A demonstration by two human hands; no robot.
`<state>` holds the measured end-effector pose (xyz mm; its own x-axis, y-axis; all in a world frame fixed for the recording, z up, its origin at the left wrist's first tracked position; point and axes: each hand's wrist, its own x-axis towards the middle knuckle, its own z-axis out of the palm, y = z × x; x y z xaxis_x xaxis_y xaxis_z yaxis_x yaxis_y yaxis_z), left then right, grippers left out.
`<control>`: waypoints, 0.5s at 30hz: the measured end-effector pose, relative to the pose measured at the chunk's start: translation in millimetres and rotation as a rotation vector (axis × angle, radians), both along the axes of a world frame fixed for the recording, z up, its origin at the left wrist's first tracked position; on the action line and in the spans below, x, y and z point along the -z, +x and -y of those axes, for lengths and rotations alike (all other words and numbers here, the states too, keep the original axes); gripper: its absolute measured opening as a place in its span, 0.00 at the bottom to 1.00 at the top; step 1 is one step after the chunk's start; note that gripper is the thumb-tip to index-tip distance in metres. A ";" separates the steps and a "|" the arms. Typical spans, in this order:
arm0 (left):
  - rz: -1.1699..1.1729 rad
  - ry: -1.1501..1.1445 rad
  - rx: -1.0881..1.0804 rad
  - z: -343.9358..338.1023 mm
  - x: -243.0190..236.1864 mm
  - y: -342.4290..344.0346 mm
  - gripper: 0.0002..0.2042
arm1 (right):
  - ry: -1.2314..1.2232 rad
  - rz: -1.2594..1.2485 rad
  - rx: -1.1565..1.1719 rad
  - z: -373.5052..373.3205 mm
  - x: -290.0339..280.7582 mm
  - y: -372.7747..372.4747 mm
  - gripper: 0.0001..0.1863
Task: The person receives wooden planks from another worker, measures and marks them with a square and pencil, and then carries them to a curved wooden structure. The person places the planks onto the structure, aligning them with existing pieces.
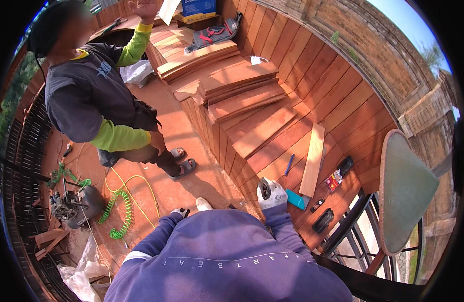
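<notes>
One small dark object (265,189) sits in the white-gloved right hand (272,195), whose fingers appear curled around it, presumably for a secure hold, at the edge of the bench (305,221). Just beside are a teal box (295,200) and, farther in, a blue stick (289,164) and a loose plank (312,161), likely kept within reach. Stacked planks (239,78) lie beyond, perhaps to free floor (196,136) space. The left hand (181,212) hangs low; whether it grips anything, I cannot tell.
</notes>
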<state>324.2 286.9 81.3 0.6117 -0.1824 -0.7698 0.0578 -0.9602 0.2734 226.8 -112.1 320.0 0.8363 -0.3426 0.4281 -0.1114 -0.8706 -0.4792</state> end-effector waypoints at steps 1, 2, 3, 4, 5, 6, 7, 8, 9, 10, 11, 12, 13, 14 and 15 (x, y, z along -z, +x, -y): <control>0.015 0.009 0.027 -1.9 0.5 4.0 0.26 | -0.004 0.008 -0.002 0.0 0.4 0.0 0.17; 0.031 0.013 0.054 -3.0 2.9 8.6 0.26 | -0.012 0.016 -0.004 -0.5 2.1 -0.2 0.17; 0.046 0.018 0.081 -3.1 5.3 13.3 0.26 | -0.021 0.025 -0.005 -0.6 3.5 -0.1 0.17; 0.051 0.027 0.065 -2.0 7.9 17.7 0.26 | -0.033 0.028 -0.002 0.4 4.4 1.3 0.17; 0.023 0.032 0.054 -2.5 10.6 20.0 0.26 | -0.041 0.024 -0.003 -1.1 3.2 2.6 0.17; -0.006 0.037 0.044 -3.2 15.2 22.1 0.26 | -0.049 0.021 -0.004 -2.6 0.6 3.7 0.17; -0.036 0.041 0.032 -4.1 18.6 22.5 0.26 | -0.058 0.017 -0.005 -4.2 -2.4 4.4 0.17; -0.007 0.032 0.059 -1.9 17.2 22.8 0.26 | -0.057 0.016 0.007 -5.5 -4.3 3.9 0.17; -0.004 0.021 0.058 -0.1 15.2 23.3 0.27 | -0.059 0.018 0.011 -5.3 -1.6 3.6 0.16; -0.009 0.029 0.029 -0.6 19.0 23.3 0.28 | -0.062 0.019 0.014 -4.0 2.4 3.3 0.16; -0.017 0.038 -0.003 -1.3 22.2 21.9 0.29 | -0.064 0.017 0.014 -4.0 2.5 3.5 0.16; -0.019 0.025 -0.002 -2.0 24.4 24.2 0.29 | -0.074 0.024 0.002 -4.3 -0.5 3.8 0.16; -0.020 0.013 -0.002 -3.4 26.4 27.8 0.29 | -0.069 0.035 0.008 -3.7 -2.7 7.9 0.16; -0.031 0.002 0.001 -5.4 28.3 24.5 0.29 | -0.062 0.036 0.016 -3.9 -3.0 7.9 0.16; -0.038 0.011 -0.057 0.6 5.6 22.3 0.28 | -0.052 0.028 0.024 -4.8 -2.2 5.3 0.16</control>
